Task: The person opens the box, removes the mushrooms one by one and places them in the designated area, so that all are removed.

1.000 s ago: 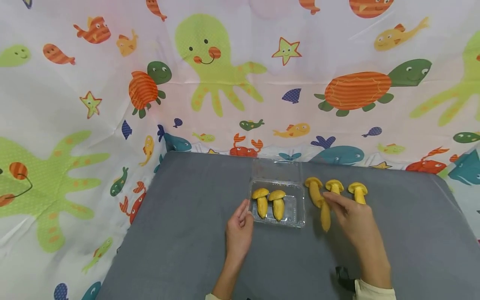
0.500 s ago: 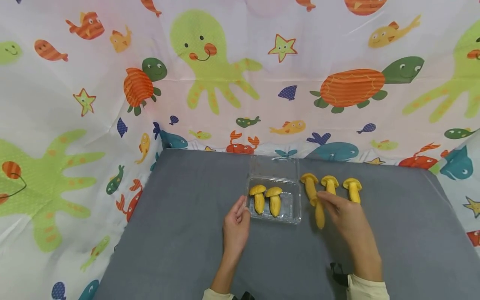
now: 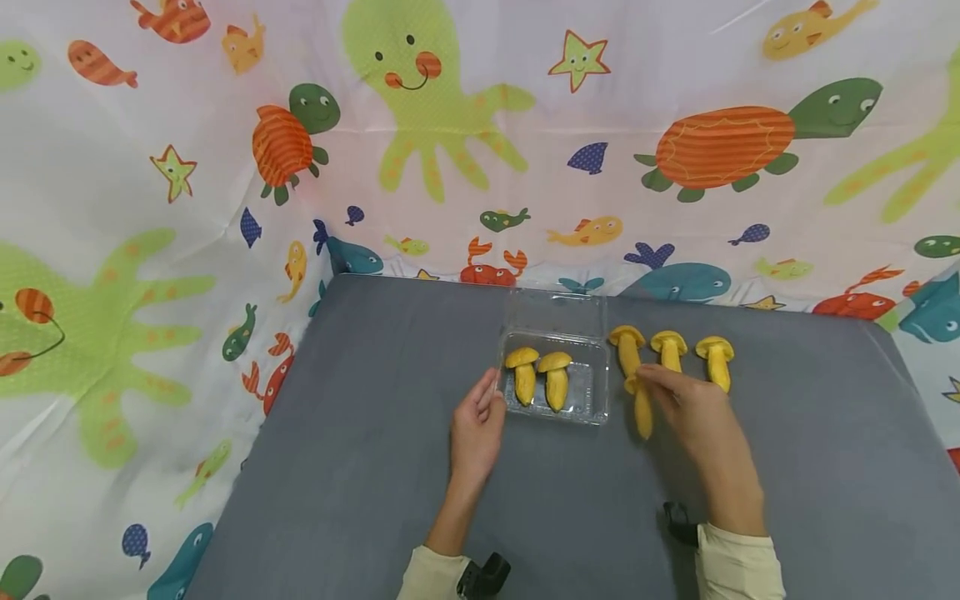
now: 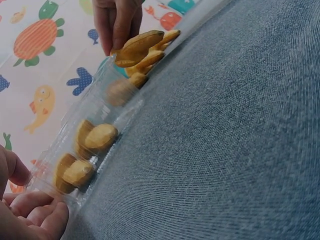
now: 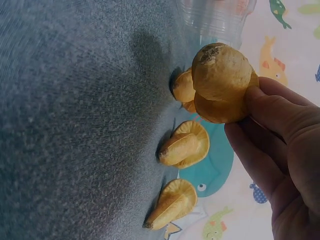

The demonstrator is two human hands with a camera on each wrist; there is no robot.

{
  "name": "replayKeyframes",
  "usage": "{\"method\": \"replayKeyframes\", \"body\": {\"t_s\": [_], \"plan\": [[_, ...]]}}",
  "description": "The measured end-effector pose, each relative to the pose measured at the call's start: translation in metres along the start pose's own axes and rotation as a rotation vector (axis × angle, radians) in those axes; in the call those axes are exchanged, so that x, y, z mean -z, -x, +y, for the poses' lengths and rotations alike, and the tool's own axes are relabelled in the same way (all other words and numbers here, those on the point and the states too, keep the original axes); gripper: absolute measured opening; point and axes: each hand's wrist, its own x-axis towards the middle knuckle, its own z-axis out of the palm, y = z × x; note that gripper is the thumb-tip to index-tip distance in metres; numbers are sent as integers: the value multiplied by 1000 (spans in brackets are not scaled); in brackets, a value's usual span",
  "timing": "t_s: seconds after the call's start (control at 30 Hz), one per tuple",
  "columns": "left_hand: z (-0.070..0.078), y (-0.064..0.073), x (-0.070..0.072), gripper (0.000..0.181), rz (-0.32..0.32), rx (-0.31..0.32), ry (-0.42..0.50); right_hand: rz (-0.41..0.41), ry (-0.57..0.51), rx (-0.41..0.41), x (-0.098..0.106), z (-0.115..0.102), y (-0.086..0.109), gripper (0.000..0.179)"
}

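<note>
A carrying step seems in hand: the right hand [image 3: 705, 425] pinches a yellow mushroom [image 3: 642, 416] by its cap, right of the clear plastic box [image 3: 589, 403] that the left hand [image 3: 476, 435] grips. The next move likely calls for a leftward carry.

We log the box [image 3: 589, 388] as thin, clear plastic, glossy, with ribbed walls. Held mushroom [image 5: 222, 72]: mostly matt and smooth, with a rough, dark patch on the stem tip; we can't tell its material. Loose mushrooms [image 3: 717, 363]: matt, finely lined caps. Tablecloth [image 4: 225, 135]: matt woven fabric, coarse up close. Curtain [image 3: 465, 79]: smooth printed sheet, faint sheen, creased. Sleeves [image 3: 738, 564]: we tag matt cloth.
</note>
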Motion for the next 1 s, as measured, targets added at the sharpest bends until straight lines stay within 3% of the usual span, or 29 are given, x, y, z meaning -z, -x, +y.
{"method": "replayKeyframes", "body": {"t_s": [0.3,0.5,0.77,1.0], "plan": [[7,-6,-5,47,-15,-34,-3,-65,12,-20,8,-2,-12,33],[3,0,-1,46,-12,-23,-12,-120,29,-45,3,-4,-8,31],[0,4,-1,46,0,-10,-20,-96,25,-46,1,0,-1,31],[2,4,-2,45,2,-37,-20,-90,23,-62,0,4,1,32]]}}
